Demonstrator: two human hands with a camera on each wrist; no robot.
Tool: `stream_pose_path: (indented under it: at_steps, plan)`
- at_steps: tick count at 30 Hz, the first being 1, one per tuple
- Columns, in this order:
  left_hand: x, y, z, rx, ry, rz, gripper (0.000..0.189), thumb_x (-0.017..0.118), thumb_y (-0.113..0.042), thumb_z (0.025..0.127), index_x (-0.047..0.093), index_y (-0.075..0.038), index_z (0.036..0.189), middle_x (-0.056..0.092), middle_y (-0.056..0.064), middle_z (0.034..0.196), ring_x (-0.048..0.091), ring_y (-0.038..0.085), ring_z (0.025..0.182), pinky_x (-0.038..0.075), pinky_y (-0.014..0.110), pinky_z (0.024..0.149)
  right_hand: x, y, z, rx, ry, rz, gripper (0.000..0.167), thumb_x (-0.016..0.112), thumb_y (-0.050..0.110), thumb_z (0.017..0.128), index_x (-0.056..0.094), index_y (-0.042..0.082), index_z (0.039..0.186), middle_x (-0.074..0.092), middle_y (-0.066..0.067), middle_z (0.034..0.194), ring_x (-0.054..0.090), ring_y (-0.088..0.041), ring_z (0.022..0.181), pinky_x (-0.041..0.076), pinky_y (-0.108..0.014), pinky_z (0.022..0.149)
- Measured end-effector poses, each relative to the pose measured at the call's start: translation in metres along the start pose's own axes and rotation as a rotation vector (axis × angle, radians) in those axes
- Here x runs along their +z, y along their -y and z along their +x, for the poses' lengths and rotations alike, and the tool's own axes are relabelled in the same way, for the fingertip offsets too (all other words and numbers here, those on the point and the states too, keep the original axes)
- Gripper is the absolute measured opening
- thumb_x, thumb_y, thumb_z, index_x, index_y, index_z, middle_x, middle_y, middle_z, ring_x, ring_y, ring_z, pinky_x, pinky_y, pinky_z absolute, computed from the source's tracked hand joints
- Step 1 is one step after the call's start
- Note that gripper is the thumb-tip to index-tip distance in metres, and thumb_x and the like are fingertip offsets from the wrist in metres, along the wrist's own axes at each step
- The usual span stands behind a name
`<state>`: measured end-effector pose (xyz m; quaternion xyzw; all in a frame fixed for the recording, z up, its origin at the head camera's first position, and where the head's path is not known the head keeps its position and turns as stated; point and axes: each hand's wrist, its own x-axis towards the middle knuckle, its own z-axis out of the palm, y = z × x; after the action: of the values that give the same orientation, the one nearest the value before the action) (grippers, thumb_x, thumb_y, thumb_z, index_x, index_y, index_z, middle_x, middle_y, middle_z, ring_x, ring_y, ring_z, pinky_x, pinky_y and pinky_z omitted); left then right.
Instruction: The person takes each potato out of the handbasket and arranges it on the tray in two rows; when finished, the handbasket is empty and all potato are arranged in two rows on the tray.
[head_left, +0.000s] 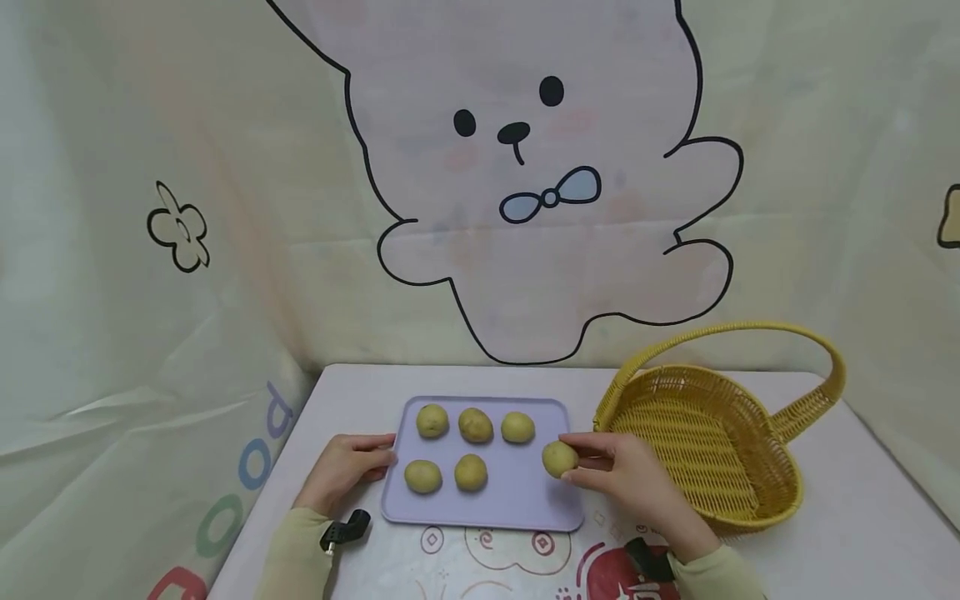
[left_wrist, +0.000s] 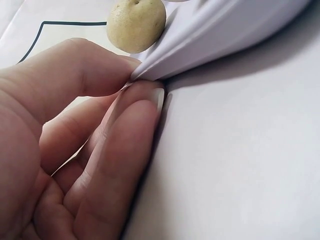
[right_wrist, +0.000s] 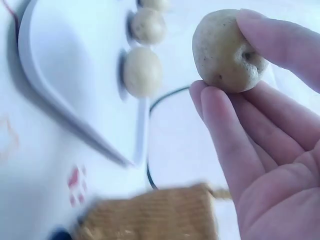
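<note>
A pale lilac tray (head_left: 517, 503) lies on the table with several small yellow potatoes (head_left: 476, 426) in two rows. My left hand (head_left: 341, 468) pinches the tray's left edge; in the left wrist view the thumb (left_wrist: 150, 125) and fingers meet on the rim. Over the tray's right side, my right hand (head_left: 630, 479) grips one potato (right_wrist: 222, 52) at the fingertips, raised off the tray in the right wrist view. Right behind that hand stands a yellow woven basket (head_left: 693, 446), its visible floor bare.
The basket's tall arched handle (head_left: 750, 327) rises at the back right. A white table (head_left: 847, 492) with printed drawings (head_left: 486, 550) along its front carries everything. Behind hangs a curtain (head_left: 330, 292) with a cartoon bear.
</note>
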<state>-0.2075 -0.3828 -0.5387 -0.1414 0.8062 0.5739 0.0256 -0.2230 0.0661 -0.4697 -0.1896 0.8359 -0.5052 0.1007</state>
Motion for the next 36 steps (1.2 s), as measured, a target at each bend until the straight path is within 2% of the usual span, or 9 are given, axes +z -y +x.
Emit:
stream_pose_path:
  at_steps: [7, 14, 23, 36]
  plan:
    - [0.005, -0.002, 0.002, -0.002, -0.002, 0.000, 0.039, 0.088, -0.013, 0.087, 0.082, -0.007, 0.125, 0.079, 0.015, 0.127, 0.074, 0.010, 0.091, 0.064, 0.023, 0.074, 0.026, -0.005, 0.015, 0.041, -0.009, 0.072, 0.050, 0.090, 0.018, 0.089, 0.075, 0.006, 0.135, 0.073, -0.019, 0.138, 0.078, -0.027, 0.114, 0.065, -0.027, 0.089]
    - [0.003, -0.004, 0.003, 0.008, -0.002, 0.009, 0.039, 0.088, -0.015, 0.087, 0.082, -0.007, 0.125, 0.080, 0.014, 0.125, 0.073, 0.009, 0.089, 0.063, 0.022, 0.075, 0.042, -0.011, 0.023, 0.029, -0.016, 0.053, 0.047, 0.092, 0.018, 0.087, 0.078, 0.010, 0.131, 0.075, -0.018, 0.135, 0.079, -0.025, 0.111, 0.065, -0.025, 0.089]
    - [0.002, -0.004, 0.004, -0.009, 0.000, 0.017, 0.039, 0.089, -0.016, 0.086, 0.083, -0.008, 0.123, 0.082, 0.009, 0.115, 0.072, 0.008, 0.085, 0.062, 0.021, 0.073, 0.057, -0.022, 0.031, 0.008, 0.005, 0.092, 0.052, 0.093, 0.015, 0.084, 0.076, 0.004, 0.132, 0.074, -0.022, 0.134, 0.079, -0.029, 0.110, 0.064, -0.024, 0.089]
    - [0.001, 0.000, 0.001, -0.015, -0.015, 0.047, 0.041, 0.089, -0.018, 0.086, 0.082, -0.010, 0.126, 0.082, 0.008, 0.114, 0.071, 0.009, 0.086, 0.061, 0.021, 0.072, 0.068, -0.021, 0.034, 0.025, 0.001, 0.057, 0.052, 0.094, 0.016, 0.082, 0.077, 0.007, 0.131, 0.077, -0.018, 0.128, 0.080, -0.021, 0.103, 0.064, -0.021, 0.084]
